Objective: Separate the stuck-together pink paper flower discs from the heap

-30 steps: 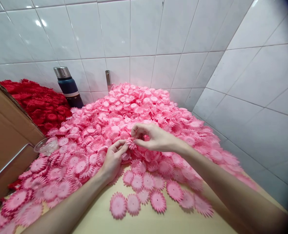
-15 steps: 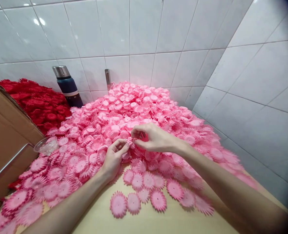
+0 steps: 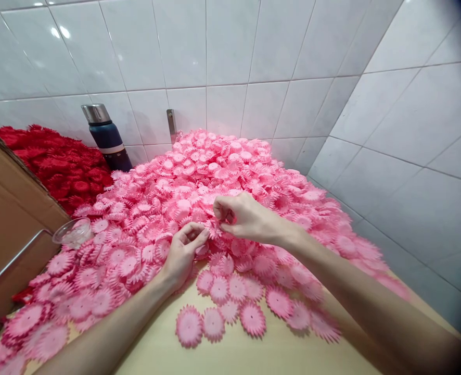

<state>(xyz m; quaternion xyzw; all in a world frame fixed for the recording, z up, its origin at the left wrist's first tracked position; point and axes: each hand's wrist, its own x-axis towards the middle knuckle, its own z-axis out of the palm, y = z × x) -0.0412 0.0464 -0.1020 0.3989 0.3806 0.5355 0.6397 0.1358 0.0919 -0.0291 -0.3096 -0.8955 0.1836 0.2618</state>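
Head view: a pink flower was pinched by the nearly closed left hand. Beside it, the right hand was curled, its hold unclear. Gentleness seemed needed.

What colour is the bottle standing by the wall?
Dark blue, with a pale band and silver cap; the bottle shows best in the head view.

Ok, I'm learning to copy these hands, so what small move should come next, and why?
Probably hold the left hand steady and bring the right hand closer to the pink serrated piece: left fingertips seem to pinch its edge, while the right ones hover just beside it. Anything they grip is too small to tell.
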